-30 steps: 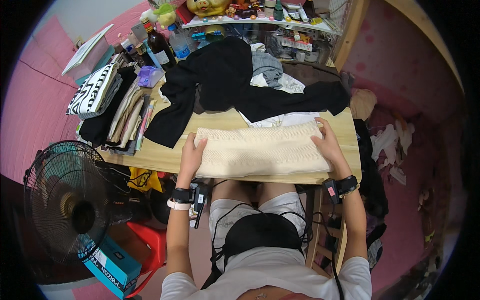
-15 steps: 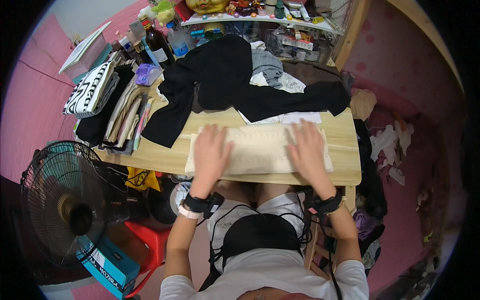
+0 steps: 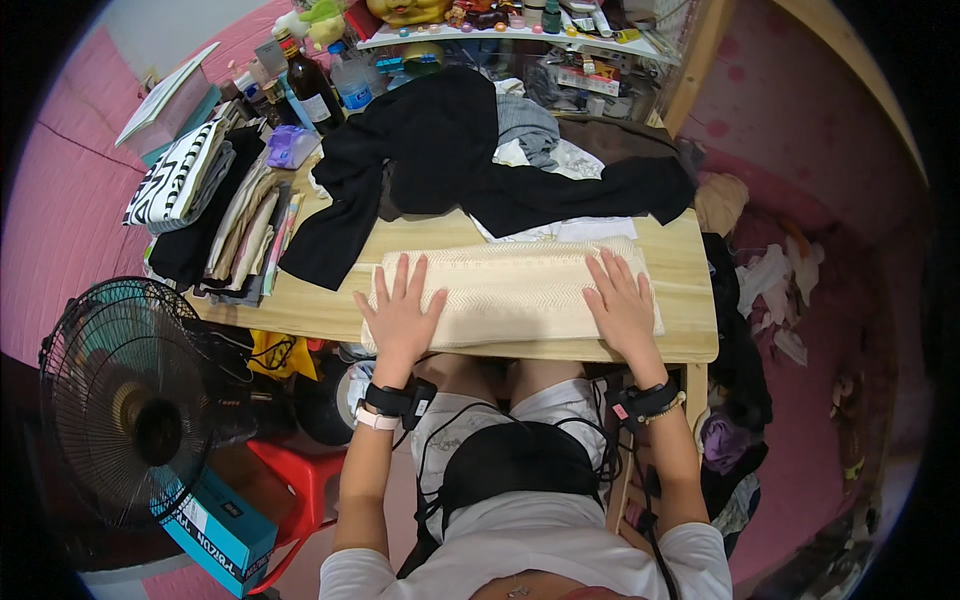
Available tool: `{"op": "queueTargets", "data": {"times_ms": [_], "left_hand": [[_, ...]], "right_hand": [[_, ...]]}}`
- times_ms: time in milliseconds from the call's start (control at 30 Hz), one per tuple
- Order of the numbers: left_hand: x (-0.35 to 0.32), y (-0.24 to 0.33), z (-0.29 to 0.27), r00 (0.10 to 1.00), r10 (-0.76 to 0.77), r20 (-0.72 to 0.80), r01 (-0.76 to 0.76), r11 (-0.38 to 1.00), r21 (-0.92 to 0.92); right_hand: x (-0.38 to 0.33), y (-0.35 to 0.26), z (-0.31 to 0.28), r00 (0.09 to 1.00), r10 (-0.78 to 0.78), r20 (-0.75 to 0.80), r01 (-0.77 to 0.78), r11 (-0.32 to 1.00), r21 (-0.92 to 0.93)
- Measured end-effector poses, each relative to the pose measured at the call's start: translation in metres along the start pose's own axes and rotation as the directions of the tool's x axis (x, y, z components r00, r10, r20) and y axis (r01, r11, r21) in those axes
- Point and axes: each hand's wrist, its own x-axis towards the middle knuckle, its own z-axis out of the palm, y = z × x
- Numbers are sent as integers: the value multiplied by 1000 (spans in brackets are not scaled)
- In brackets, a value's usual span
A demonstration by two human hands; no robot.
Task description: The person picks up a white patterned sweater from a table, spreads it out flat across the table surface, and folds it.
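Note:
A cream knitted garment (image 3: pixel 510 295), folded into a long flat rectangle, lies along the front of the wooden table (image 3: pixel 685 300). My left hand (image 3: pixel 403 312) rests flat on its left end with the fingers spread. On its right end lies my right hand (image 3: pixel 620 302), palm down, fingers stretched out. Neither hand grips anything. Just beyond the cream garment a black garment (image 3: pixel 440 150) is spread loosely, its sleeves reaching to the left and right. Part of a white cloth (image 3: pixel 560 228) shows between the two.
Folded clothes (image 3: pixel 235 225) are stacked at the table's left, near a purple packet (image 3: pixel 290 146) and a dark bottle (image 3: pixel 312 90). A grey crumpled cloth (image 3: pixel 528 130) lies at the back under a cluttered shelf (image 3: pixel 520 38). A black fan (image 3: pixel 130 400) stands left of the table.
My left hand has shifted a little left, and its fingers are more widely spread. My right hand has stayed near the right end. The cream garment's left part has moved slightly left.

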Motion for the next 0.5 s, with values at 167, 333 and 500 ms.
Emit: {"op": "queueTargets", "data": {"times_ms": [167,333,500], "left_hand": [[-1,-9,-7,997,57,50,-53,994,-93],[8,7,-20,985,167,-40,-172,959,-225],[19,18,5,977,206,-61,-212,971,-114]], "right_hand": [[-9,5,-19,993,112,33,-112,994,-5],[5,-23,-34,998,-30,-51,32,999,33],[31,-24,-10,984,-138,-114,144,988,52]]}}
